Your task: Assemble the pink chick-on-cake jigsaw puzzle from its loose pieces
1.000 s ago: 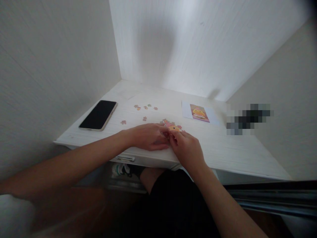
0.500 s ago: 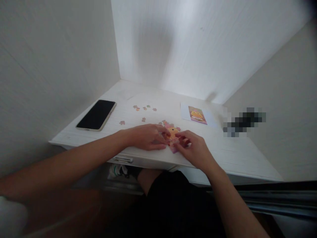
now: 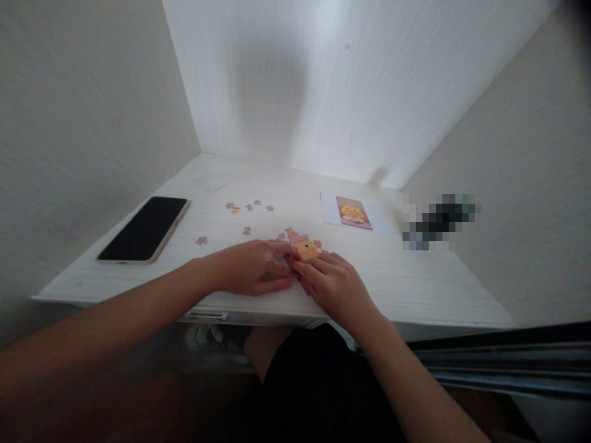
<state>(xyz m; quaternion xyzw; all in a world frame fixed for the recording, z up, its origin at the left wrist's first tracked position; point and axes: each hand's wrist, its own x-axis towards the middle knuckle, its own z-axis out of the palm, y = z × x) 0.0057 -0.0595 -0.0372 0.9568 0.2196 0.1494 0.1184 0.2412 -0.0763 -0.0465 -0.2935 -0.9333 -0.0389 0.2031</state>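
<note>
Puzzle (image 3: 302,247) under both hands, left hand (image 3: 249,267), right hand (image 3: 335,286), no writing legible

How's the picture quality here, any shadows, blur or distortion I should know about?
Head view: dim, with light falling on the back wall, where a soft dark shadow sits. Wide-angle bending at the edges. The left hand and right hand are fairly sharp over the puzzle; the near forearms blur. A pixelated patch hides something on the right.

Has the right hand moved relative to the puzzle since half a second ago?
Yes. The right hand has slid left across the assembled puzzle, closing the gap until its fingertips meet the left hand.
</note>
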